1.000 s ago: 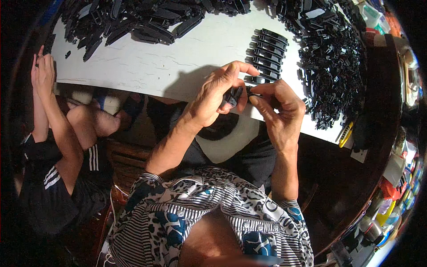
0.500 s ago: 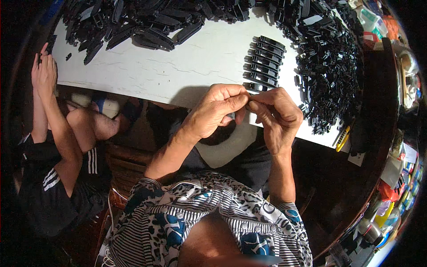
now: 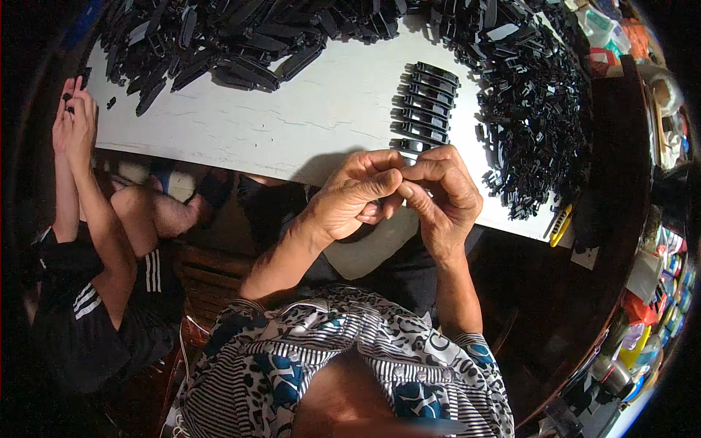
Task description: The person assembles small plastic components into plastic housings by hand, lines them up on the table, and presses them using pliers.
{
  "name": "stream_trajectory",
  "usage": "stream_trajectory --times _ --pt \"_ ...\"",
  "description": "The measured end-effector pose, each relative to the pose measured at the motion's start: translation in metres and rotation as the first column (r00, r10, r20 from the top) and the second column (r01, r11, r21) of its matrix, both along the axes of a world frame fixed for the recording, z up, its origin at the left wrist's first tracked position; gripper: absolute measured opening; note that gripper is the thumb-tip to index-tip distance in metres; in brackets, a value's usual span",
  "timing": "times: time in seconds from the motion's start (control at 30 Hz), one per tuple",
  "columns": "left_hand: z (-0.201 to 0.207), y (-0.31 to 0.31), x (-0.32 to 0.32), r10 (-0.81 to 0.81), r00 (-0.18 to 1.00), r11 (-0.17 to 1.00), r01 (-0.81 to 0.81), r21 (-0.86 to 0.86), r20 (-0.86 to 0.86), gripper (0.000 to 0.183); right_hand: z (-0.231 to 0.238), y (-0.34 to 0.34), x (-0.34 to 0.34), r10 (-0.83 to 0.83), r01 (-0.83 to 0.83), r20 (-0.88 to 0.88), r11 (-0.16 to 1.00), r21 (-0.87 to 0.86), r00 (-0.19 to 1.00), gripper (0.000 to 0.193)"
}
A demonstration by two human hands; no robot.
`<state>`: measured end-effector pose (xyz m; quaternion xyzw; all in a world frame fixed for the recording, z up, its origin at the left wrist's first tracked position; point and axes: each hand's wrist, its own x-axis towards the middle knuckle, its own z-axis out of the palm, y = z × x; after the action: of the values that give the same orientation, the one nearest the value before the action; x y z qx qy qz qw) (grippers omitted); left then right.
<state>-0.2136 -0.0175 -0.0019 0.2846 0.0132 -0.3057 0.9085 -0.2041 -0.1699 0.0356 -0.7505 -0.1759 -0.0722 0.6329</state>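
My left hand (image 3: 352, 191) and my right hand (image 3: 444, 196) meet just over the near edge of the white table (image 3: 219, 120). Both are closed, with thumbs and forefingers pinched tip to tip. Whatever they grip is almost wholly covered by the fingers; a small dark bit shows under the left hand, too little to name. Right beyond my fingertips lies a neat column of black curved plastic parts (image 3: 428, 104), set side by side on the table. The nearest of these parts is partly covered by my right hand.
Long black plastic pieces (image 3: 241, 51) are heaped along the far side. A pile of small black parts (image 3: 529, 131) covers the table's right, with a yellow cutter (image 3: 561, 225) at its near corner. Another person's hands (image 3: 75, 120) hold small black parts at far left.
My hands have shifted slightly left and nearer to me, still pinched together. The view has moved a little. The other person's fingers have changed position around a small black part.
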Motion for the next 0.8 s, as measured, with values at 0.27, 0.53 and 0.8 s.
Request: stream_trajectory --times 0.27,0.53,0.8 --pt "0.011 -0.005 0.003 0.105 0.989 0.985 -0.118 0.122 0.109 0.032 -0.004 -0.003 -0.001 -0.008 0.028 0.167 0.992 -0.119 0.986 0.018" --pt "0.009 0.0 0.014 0.141 0.962 0.939 -0.204 0.276 0.233 0.029 0.017 0.002 0.005 -0.024 0.029 0.019 0.944 -0.329 1.0 0.018" --pt "0.011 0.002 0.034 0.041 0.909 0.798 -0.279 0.534 0.414 0.03 0.027 0.0 0.021 -0.088 0.018 -0.479 0.989 -0.147 0.873 0.009"
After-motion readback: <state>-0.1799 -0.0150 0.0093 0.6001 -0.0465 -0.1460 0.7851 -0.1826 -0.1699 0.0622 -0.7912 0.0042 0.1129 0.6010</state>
